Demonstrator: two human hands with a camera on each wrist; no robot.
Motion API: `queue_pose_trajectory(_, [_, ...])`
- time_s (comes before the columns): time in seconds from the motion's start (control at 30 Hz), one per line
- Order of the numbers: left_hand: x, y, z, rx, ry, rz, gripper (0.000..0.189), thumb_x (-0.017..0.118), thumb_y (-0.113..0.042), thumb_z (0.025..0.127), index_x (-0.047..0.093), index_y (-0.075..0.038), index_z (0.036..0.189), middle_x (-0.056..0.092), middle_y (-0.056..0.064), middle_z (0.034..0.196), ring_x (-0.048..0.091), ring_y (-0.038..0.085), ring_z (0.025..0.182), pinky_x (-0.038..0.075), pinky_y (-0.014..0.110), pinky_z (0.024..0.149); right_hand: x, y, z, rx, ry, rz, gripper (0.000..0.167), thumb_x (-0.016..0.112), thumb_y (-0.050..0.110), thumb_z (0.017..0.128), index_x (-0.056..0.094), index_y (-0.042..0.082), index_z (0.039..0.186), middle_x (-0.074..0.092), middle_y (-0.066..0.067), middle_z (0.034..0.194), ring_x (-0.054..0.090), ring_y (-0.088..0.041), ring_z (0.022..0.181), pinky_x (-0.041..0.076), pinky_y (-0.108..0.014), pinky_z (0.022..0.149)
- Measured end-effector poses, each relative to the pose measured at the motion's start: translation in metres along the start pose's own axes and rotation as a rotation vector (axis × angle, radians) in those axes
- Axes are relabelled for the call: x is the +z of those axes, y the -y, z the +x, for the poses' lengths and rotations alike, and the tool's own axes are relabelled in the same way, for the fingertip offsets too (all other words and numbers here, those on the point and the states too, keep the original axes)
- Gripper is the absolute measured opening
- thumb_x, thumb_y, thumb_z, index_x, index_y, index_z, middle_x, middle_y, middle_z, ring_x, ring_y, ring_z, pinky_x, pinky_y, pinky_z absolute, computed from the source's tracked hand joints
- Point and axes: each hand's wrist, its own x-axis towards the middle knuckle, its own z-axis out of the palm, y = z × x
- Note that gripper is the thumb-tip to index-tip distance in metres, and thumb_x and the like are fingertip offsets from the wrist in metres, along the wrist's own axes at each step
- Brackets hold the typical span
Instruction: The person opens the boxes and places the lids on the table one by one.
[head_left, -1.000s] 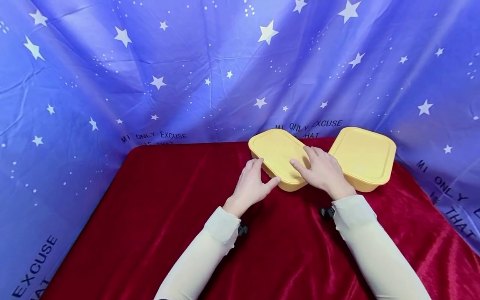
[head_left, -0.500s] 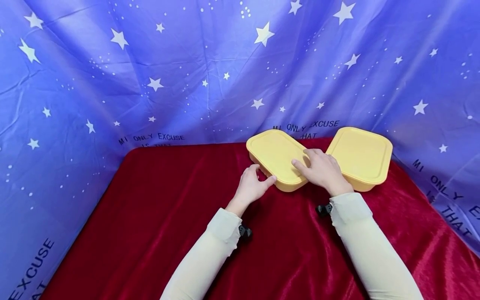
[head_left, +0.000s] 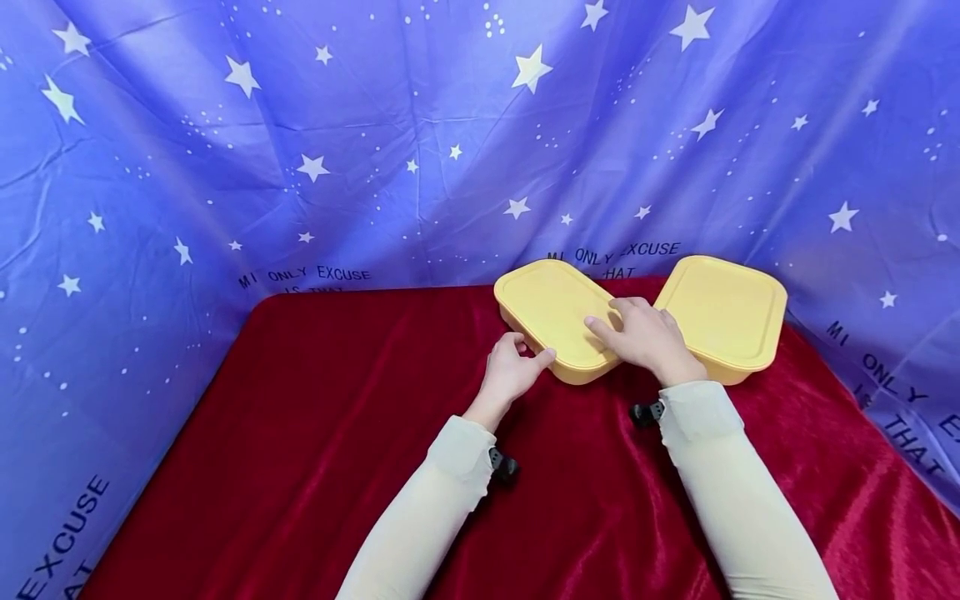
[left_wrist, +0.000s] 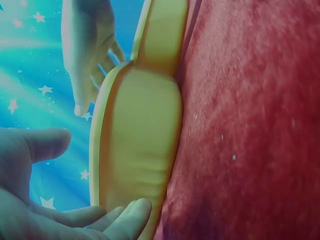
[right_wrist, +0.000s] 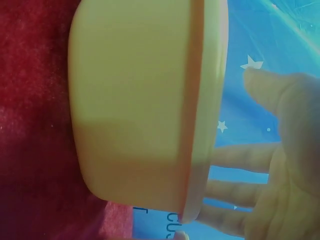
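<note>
A yellow food container point(head_left: 551, 308) with a flat lid sits slantwise on the table. Beside its near left edge is my left hand point(head_left: 508, 371). In the left wrist view, those fingertips point(left_wrist: 137, 215) lie against the container's side wall point(left_wrist: 145, 125), while the thumb point(left_wrist: 52, 142) stands apart, level with the lid. Over the right edge of the same lid reaches my right hand point(head_left: 651, 337). The right wrist view has its fingers point(right_wrist: 240, 156) extended along the lid rim point(right_wrist: 212, 100), thumb spread away. A second lidded yellow container point(head_left: 726, 310) stands close by on the right.
Dark red velvet cloth point(head_left: 322, 433) covers the table. A blue curtain point(head_left: 420, 108) with white stars and black lettering hangs around its back and sides, close behind both containers.
My left hand has drawn slightly back and right along the container's edge, and its fingers have bent more. The right hand stays over the lid's edge. Neither container has visibly shifted.
</note>
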Motion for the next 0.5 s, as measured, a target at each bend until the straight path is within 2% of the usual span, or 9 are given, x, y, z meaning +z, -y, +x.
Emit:
queue_pose_trajectory(0.33, [0.010, 0.000, 0.000, -0.044, -0.014, -0.087, 0.055, 0.074, -0.031, 0.080, 0.055, -0.001, 0.122, 0.055, 0.012, 0.120, 0.051, 0.023, 0.108, 0.043, 0.036, 0.093, 0.004, -0.003, 0.000, 0.009, 0.031, 0.013, 0.087, 0.039, 0.066, 0.090, 0.040, -0.007, 0.138, 0.037, -0.029, 0.141, 0.026, -0.043, 0.134, 0.012, -0.069, 0.102])
queue_pose_trajectory(0.5, [0.013, 0.000, 0.000, -0.069, -0.021, -0.157, 0.047, 0.076, -0.028, 0.079, 0.057, -0.001, 0.113, 0.055, 0.012, 0.115, 0.050, 0.020, 0.099, 0.043, 0.034, 0.087, 0.006, -0.005, -0.002, 0.045, 0.028, 0.067, 0.092, 0.042, 0.066, 0.089, 0.028, -0.005, 0.145, 0.033, -0.029, 0.143, 0.022, -0.043, 0.136, 0.006, -0.069, 0.103])
